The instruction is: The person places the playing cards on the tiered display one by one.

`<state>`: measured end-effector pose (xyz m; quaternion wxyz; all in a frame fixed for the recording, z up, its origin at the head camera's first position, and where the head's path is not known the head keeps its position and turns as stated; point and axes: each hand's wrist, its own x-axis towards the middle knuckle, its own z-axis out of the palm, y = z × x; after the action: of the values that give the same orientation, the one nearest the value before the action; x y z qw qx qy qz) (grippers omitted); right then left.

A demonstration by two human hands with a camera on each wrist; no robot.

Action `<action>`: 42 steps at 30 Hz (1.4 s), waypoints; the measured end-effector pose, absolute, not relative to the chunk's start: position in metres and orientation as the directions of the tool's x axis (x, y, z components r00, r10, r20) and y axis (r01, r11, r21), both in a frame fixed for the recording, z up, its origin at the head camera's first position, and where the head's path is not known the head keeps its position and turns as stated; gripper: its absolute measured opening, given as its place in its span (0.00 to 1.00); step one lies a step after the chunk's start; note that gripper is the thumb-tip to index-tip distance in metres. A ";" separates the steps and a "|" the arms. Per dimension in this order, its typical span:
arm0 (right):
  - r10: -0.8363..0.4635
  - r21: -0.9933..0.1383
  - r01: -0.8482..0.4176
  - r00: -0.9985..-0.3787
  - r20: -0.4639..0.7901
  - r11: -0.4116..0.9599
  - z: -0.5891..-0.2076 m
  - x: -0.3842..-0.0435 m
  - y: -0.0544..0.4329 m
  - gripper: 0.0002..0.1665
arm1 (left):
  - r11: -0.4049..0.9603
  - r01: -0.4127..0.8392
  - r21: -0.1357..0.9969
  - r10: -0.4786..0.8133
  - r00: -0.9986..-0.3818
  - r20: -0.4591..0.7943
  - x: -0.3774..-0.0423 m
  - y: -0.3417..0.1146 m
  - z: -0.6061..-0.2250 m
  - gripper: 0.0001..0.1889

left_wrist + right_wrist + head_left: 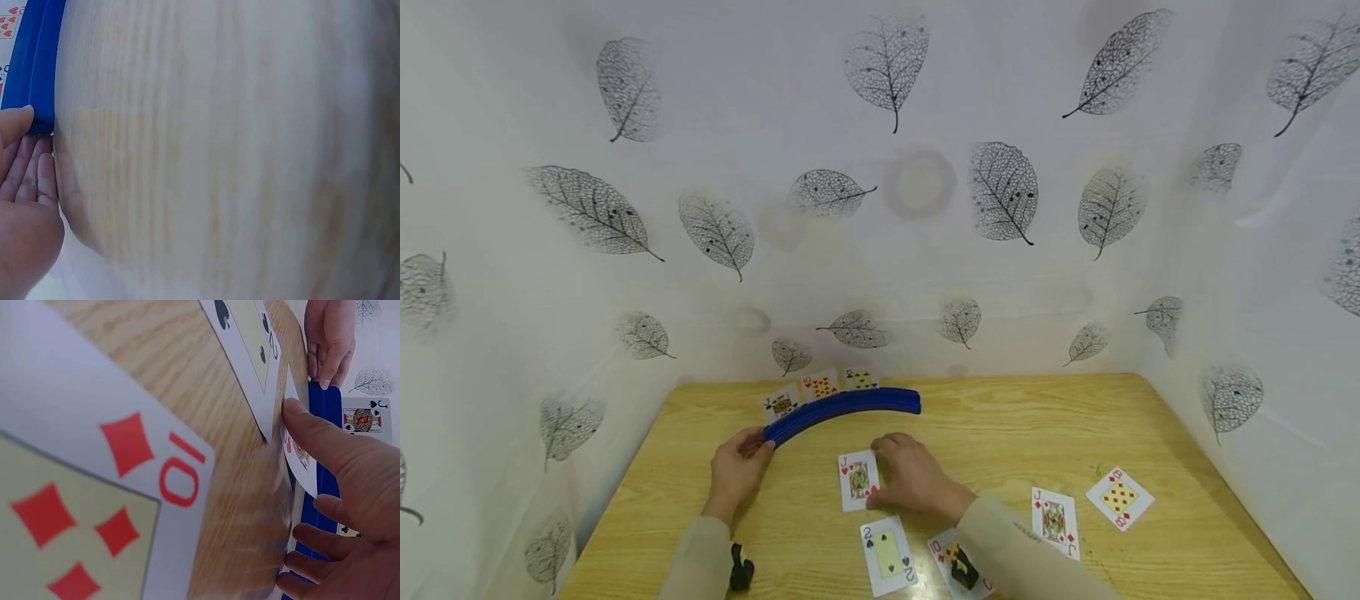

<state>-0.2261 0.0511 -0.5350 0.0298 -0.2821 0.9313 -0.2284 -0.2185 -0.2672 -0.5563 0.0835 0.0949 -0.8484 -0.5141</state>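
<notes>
My left hand [741,471] grips the left end of a curved blue card holder [842,406], thumb in front, as the left wrist view also shows. Three playing cards stand in the holder: a jack of spades [782,404], a ten of hearts [821,385] and a black-suit card [861,379]. In front of the holder, my right hand [917,479] pinches a jack of hearts [854,482] by its edges between thumb and finger. The right wrist view shows this jack [301,459] tilted and slightly bowed. Its other fingers are spread beside the holder.
A two of spades [887,554] and a ten of diamonds [938,550] lie face up near the front, the ten partly under my right forearm. To the right lie a jack of diamonds [1054,518] and an eight of diamonds [1120,498]. Leaf-patterned curtains [880,250] surround the wooden table [1000,425].
</notes>
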 end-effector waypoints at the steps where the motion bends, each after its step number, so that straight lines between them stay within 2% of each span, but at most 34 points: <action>1: -0.533 -0.444 -0.507 -0.843 0.074 0.739 -0.535 -0.226 0.051 0.52 | 0.456 -0.071 0.887 -0.245 -0.968 0.048 -0.218 -0.267 -0.556 0.19; 6: -0.489 -0.488 -0.450 -0.871 0.055 0.747 -0.534 -0.227 0.048 0.51 | 0.453 -0.067 0.889 -0.238 -0.970 0.049 -0.217 -0.266 -0.554 0.19; 12: -0.457 -0.604 -0.364 -0.890 0.000 0.709 -0.532 -0.230 0.047 0.43 | 0.454 -0.069 0.889 -0.240 -0.969 0.048 -0.216 -0.267 -0.555 0.19; 17: -0.474 -0.690 -0.335 -0.880 -0.013 0.641 -0.533 -0.233 0.048 0.36 | 0.461 -0.063 0.885 -0.242 -0.969 0.056 -0.216 -0.268 -0.557 0.19; 25: -0.506 -0.764 -0.336 -0.863 0.015 0.551 -0.535 -0.236 0.050 0.27 | 0.450 -0.066 0.890 -0.238 -0.970 0.048 -0.218 -0.269 -0.558 0.19; 36: -0.531 -0.842 -0.293 -0.847 0.009 0.454 -0.532 -0.240 0.055 0.23 | 0.453 -0.063 0.890 -0.244 -0.968 0.055 -0.218 -0.268 -0.558 0.19; 42: -0.509 -0.848 -0.314 -0.858 0.061 0.427 -0.528 -0.246 0.060 0.23 | 0.443 -0.065 0.894 -0.244 -0.969 0.050 -0.217 -0.266 -0.555 0.19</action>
<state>-0.2462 0.0600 -0.5283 0.1028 -0.2453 0.8383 -0.4759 -0.2168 -0.2660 -0.5548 0.0859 0.0913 -0.8450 -0.5198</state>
